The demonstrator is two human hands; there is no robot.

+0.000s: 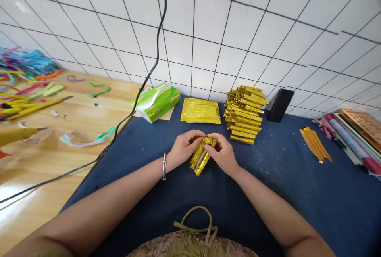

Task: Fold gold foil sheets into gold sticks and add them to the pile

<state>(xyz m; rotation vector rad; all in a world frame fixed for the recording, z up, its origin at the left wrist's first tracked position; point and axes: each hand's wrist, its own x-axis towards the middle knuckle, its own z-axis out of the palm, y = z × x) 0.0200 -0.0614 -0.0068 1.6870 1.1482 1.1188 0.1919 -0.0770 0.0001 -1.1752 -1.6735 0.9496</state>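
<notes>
White glazed tiles ruled with dark joints form the wall [208,19] behind a matt, speckled blue bench [279,169], whose left edge meets a smooth wood-grained table [80,110]. Toward the middle of the bench, well in from its far edge, a crinkled gold foil piece [203,162] slants between two bare hands, a dull brown strip showing along its centre. Its upper end is pinched in the fingertips of both the left hand [187,148] and the right hand [224,154], thumbs and fingers drawn close. Along the far edge stand a glossy green tissue pack [162,101] near the left corner, flat shiny gold sheets [201,111], a heap of narrow, folded gold bars [245,118] and a smooth black slab [280,105], leaning. Nearer the right lie slim gold strips [315,144].
</notes>
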